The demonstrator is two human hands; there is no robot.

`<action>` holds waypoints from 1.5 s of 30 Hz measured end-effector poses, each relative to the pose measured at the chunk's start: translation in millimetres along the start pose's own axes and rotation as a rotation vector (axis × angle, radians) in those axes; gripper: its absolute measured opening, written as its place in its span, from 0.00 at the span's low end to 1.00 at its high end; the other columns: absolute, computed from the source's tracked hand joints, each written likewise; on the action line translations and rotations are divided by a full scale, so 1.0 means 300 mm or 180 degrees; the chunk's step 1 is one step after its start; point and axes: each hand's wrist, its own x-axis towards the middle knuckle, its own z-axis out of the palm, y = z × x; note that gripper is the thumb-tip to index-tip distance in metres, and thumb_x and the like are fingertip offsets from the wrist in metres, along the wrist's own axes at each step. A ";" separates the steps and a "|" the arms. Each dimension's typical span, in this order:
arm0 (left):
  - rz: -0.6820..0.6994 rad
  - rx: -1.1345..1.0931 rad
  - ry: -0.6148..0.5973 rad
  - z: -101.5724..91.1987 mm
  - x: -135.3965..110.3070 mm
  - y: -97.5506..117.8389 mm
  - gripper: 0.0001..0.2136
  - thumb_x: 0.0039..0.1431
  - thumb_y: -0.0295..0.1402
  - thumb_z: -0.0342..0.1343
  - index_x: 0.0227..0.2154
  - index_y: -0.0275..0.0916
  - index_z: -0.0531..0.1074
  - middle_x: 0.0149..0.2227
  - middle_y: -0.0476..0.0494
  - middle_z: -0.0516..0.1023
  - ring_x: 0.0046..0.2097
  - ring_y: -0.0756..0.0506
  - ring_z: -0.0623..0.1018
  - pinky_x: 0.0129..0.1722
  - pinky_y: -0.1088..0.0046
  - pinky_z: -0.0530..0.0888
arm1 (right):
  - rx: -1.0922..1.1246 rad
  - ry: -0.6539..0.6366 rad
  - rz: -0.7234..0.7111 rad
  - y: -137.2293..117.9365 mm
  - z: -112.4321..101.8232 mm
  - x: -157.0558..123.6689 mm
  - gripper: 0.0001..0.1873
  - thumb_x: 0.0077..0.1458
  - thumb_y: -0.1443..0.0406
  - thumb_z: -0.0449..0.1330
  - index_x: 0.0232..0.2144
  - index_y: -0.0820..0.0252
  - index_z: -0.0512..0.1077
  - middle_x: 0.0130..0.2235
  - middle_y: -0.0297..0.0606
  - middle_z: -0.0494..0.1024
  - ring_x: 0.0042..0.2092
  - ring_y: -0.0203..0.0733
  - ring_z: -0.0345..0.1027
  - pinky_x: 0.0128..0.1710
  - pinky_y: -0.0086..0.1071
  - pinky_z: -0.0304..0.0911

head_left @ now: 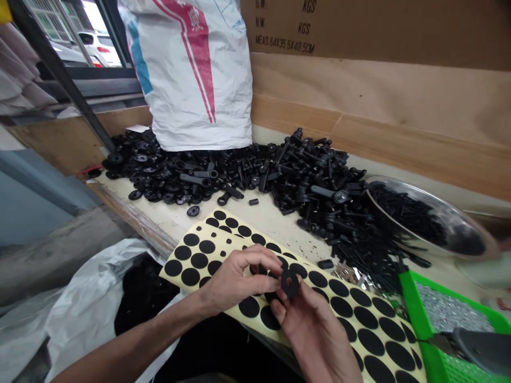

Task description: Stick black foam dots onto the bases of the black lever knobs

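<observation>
A small black foam-like ring (290, 283) with a hole in its middle is held up over the sticker sheets. My left hand (243, 276) comes in from the left, its thumb and index finger pinched at the ring's left edge. From below, my right hand (319, 324) grips the ring's right side, with its fingers curled. Beneath both hands lie pale yellow backing sheets (217, 240) bearing rows of black round stickers (190, 276). Smaller black dots sit between some of the circles. My fingers partly cover the ring's edges.
Behind the sheets spreads a heap of black plastic crank-like parts (315, 175). A metal bowl (471, 234) of black pieces lies at the right, near a green basket (411, 298) of small silver parts and a grey-handled tool (483, 348). A white sack (199, 80) stands behind.
</observation>
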 end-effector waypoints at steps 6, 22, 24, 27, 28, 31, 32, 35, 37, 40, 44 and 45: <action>0.0070 0.0270 0.0081 0.010 0.009 0.005 0.01 0.53 0.27 0.61 0.28 0.38 0.77 0.41 0.43 0.76 0.44 0.45 0.74 0.46 0.66 0.70 | 0.0175 -0.0014 0.0166 0.012 -0.007 0.008 0.07 0.51 0.61 0.65 0.33 0.56 0.78 0.40 0.36 0.74 0.38 0.37 0.64 0.35 0.30 0.64; 0.1254 0.4815 -0.0570 -0.191 -0.065 -0.033 0.13 0.56 0.15 0.48 0.33 0.36 0.74 0.47 0.35 0.75 0.55 0.33 0.67 0.51 0.50 0.60 | -0.0374 0.0793 -0.0503 -0.036 -0.063 0.021 0.04 0.48 0.61 0.66 0.28 0.53 0.77 0.34 0.34 0.72 0.33 0.38 0.63 0.31 0.33 0.63; 0.1058 0.4397 -0.0747 -0.209 -0.055 -0.009 0.12 0.55 0.15 0.50 0.32 0.37 0.75 0.44 0.38 0.76 0.54 0.34 0.67 0.51 0.53 0.61 | -0.0476 0.0723 -0.0514 -0.027 -0.060 0.020 0.05 0.49 0.60 0.66 0.28 0.53 0.77 0.34 0.35 0.72 0.33 0.38 0.63 0.31 0.34 0.63; 0.0803 0.3756 -0.0726 -0.242 -0.041 0.030 0.07 0.59 0.25 0.55 0.35 0.41 0.76 0.42 0.42 0.77 0.50 0.38 0.69 0.50 0.58 0.62 | -0.0608 0.0741 -0.0521 -0.020 -0.054 0.020 0.07 0.48 0.59 0.67 0.28 0.55 0.77 0.34 0.35 0.71 0.32 0.39 0.62 0.30 0.34 0.63; 0.0732 0.3550 -0.0607 -0.244 -0.037 0.041 0.06 0.60 0.29 0.56 0.38 0.41 0.76 0.42 0.43 0.77 0.49 0.39 0.69 0.50 0.59 0.62 | -0.0656 0.0730 -0.0498 -0.018 -0.049 0.019 0.07 0.47 0.59 0.67 0.29 0.55 0.76 0.34 0.35 0.70 0.32 0.38 0.62 0.30 0.33 0.62; 0.0505 0.2639 -0.0198 -0.204 -0.025 0.068 0.08 0.60 0.34 0.57 0.41 0.39 0.75 0.40 0.44 0.77 0.46 0.43 0.71 0.49 0.64 0.65 | -0.0814 0.0496 -0.0416 -0.007 -0.022 0.015 0.09 0.47 0.58 0.67 0.28 0.56 0.75 0.33 0.33 0.68 0.32 0.37 0.60 0.30 0.32 0.61; 0.0414 0.2299 -0.0125 -0.176 -0.020 0.073 0.08 0.58 0.34 0.59 0.39 0.40 0.76 0.39 0.45 0.78 0.45 0.44 0.72 0.48 0.66 0.66 | -0.0888 0.0375 -0.0383 -0.004 -0.013 0.012 0.10 0.47 0.57 0.67 0.28 0.56 0.75 0.33 0.32 0.67 0.32 0.36 0.59 0.31 0.31 0.60; 0.0205 0.1575 -0.0070 -0.082 -0.006 0.073 0.03 0.53 0.31 0.63 0.31 0.40 0.77 0.34 0.48 0.78 0.42 0.46 0.73 0.48 0.67 0.67 | -0.1244 0.0121 -0.0280 0.001 0.005 0.001 0.12 0.50 0.55 0.66 0.27 0.57 0.73 0.30 0.32 0.67 0.32 0.36 0.57 0.33 0.31 0.59; 0.0153 0.1320 0.0031 -0.034 0.000 0.066 0.02 0.51 0.28 0.64 0.26 0.40 0.77 0.31 0.48 0.78 0.41 0.46 0.73 0.48 0.66 0.67 | -0.1498 0.0090 -0.0282 0.000 0.002 -0.007 0.13 0.50 0.54 0.65 0.28 0.57 0.73 0.29 0.32 0.67 0.32 0.36 0.57 0.34 0.31 0.58; 0.0004 0.1017 0.0379 -0.004 0.000 0.056 0.03 0.49 0.27 0.63 0.23 0.40 0.76 0.31 0.47 0.77 0.41 0.45 0.73 0.47 0.65 0.67 | -0.1567 0.0338 -0.0447 -0.001 -0.013 -0.019 0.18 0.49 0.54 0.66 0.41 0.54 0.75 0.33 0.33 0.72 0.34 0.38 0.62 0.37 0.32 0.60; -0.0678 0.0205 0.0690 0.000 -0.009 0.048 0.04 0.49 0.32 0.63 0.24 0.39 0.76 0.29 0.48 0.76 0.35 0.47 0.73 0.39 0.69 0.68 | -0.1638 0.1089 -0.1031 0.002 -0.037 -0.024 0.34 0.48 0.54 0.67 0.57 0.41 0.64 0.45 0.31 0.72 0.38 0.38 0.64 0.42 0.32 0.61; -0.0862 -0.0062 0.0715 0.004 -0.011 0.046 0.04 0.49 0.33 0.63 0.25 0.39 0.76 0.29 0.48 0.76 0.34 0.48 0.73 0.38 0.70 0.68 | -0.1764 0.1179 -0.1117 0.004 -0.042 -0.022 0.32 0.47 0.53 0.67 0.55 0.43 0.67 0.44 0.31 0.72 0.38 0.38 0.64 0.42 0.31 0.61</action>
